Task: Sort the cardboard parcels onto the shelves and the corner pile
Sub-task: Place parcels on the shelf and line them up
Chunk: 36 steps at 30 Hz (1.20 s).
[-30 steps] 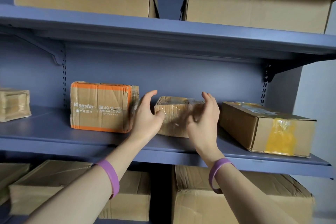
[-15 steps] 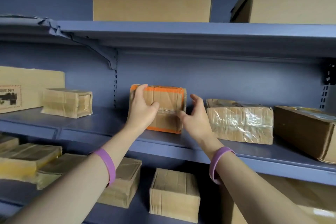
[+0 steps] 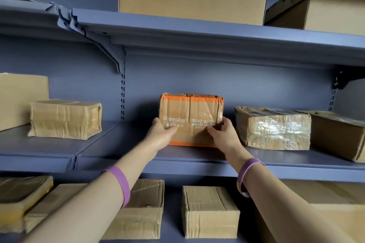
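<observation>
Both hands are clamped on the orange-taped parcel (image 3: 191,112), set apart at its two ends: the left hand (image 3: 161,134) grips the lower left corner with the thumb lying on the printed front, and the right hand (image 3: 223,136) grips the lower right corner the same way. That parcel stands on the middle shelf (image 3: 138,156), well back from the front lip. Whether its weight is already off the shelf cannot be told. The hold sits low and on the near side, so the likeliest trouble is tipping: if the parcel is drawn forward or lifted from these corners alone, its top may rock away or toward the person. Glossy tape covers the faces under the thumbs, which looks slippery, and the cardboard is creased and soft, so a hard squeeze could buckle a corner rather than secure it. A slip at the shelf edge would probably drop it onto the small parcel (image 3: 209,211) on the shelf below. To the right, the film-wrapped parcel (image 3: 276,130) lies near, and a sideways swing could knock it; the crumpled parcel (image 3: 65,119) to the left is well apart.
</observation>
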Each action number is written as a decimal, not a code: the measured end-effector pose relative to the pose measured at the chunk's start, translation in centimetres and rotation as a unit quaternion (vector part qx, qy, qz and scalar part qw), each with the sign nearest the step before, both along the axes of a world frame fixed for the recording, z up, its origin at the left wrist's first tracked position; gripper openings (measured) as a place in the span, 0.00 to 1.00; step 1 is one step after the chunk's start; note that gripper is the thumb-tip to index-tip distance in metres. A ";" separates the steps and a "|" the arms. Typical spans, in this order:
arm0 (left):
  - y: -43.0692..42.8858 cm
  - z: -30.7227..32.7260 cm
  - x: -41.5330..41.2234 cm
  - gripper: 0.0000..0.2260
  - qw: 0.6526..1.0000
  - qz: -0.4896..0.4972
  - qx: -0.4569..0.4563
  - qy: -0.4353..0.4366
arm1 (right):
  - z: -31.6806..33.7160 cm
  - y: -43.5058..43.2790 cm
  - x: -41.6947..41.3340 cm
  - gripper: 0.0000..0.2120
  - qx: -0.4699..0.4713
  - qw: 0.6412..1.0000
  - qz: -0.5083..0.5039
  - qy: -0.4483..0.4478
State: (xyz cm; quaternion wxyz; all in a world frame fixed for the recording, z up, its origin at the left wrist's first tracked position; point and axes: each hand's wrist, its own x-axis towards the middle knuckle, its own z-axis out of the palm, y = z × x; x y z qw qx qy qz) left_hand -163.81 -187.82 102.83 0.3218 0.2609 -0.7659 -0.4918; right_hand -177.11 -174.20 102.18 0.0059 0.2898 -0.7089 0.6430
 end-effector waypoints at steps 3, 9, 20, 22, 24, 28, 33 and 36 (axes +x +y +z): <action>-0.5 0.1 0.3 0.13 0.999 -0.001 -0.014 0.051 | 0.0 -0.2 0.6 0.20 -0.046 0.999 -0.008 0.020; -3.2 0.8 2.6 0.09 0.991 0.012 0.015 0.131 | 0.6 -0.3 1.6 0.14 -0.171 0.979 0.073 -0.085; -4.7 -0.3 3.6 0.11 0.971 -0.065 0.122 0.193 | 0.5 0.3 2.5 0.20 -0.167 0.940 0.253 -0.158; -4.8 -0.4 3.3 0.22 0.979 -0.030 0.098 0.174 | 0.7 0.0 2.8 0.20 -0.171 0.945 0.237 -0.146; -4.7 -0.3 3.1 0.34 0.986 0.009 0.070 0.153 | 0.9 -0.6 3.3 0.17 -0.178 0.953 0.211 -0.129; -3.7 -0.3 3.5 0.42 0.984 -0.038 0.006 0.175 | 0.9 -2.5 4.6 0.25 -0.210 0.957 0.154 -0.128; -3.2 -0.6 3.4 0.53 0.986 -0.111 -0.070 0.103 | 0.1 -3.7 5.7 0.48 -0.229 0.954 0.135 -0.138; -3.0 -0.5 3.2 0.52 0.983 -0.116 -0.058 0.126 | -0.1 -3.6 6.1 0.44 -0.224 0.953 0.160 -0.123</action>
